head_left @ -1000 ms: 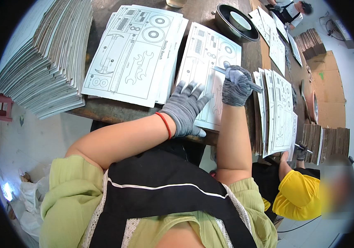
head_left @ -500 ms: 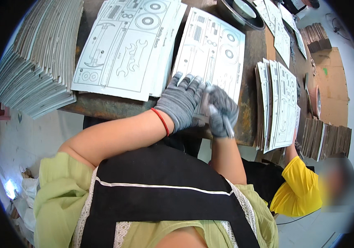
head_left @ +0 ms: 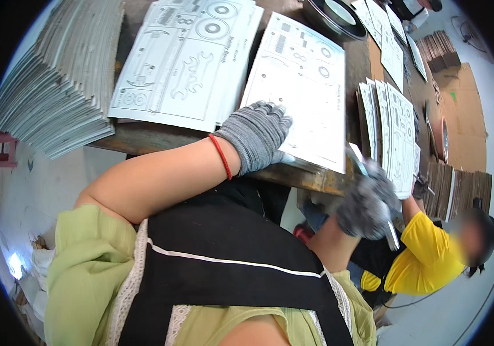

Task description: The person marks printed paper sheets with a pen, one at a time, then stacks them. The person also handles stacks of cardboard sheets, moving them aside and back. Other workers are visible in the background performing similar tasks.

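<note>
In a grey knitted glove, my left hand [head_left: 255, 135] lies on the near left part of a white printed board [head_left: 310, 124] with tool outlines. Its fingers are stretched out over the surface, and the thumb is beside the near edge. My right hand [head_left: 368, 205], gloved alike and smeared by motion, is closed around a slim silver pen-like tool [head_left: 393, 235] off the table's front edge. The tool's pale other end [head_left: 356, 154] sticks out above the fist. What sort of tool it is cannot be made out.
Left of the board lies a pile of similar printed sheets [head_left: 169, 109], beside a tall board stack [head_left: 56, 98]. Several upright boards [head_left: 394, 130] stand at right. A dark basin [head_left: 354, 30] holds a bowl [head_left: 339, 12]. A person in a yellow top [head_left: 426, 251] works nearby at right.
My right hand has moved off the board to the right and nearer me, carrying the silver tool. My left hand stays on the board, which sits turned slightly.
</note>
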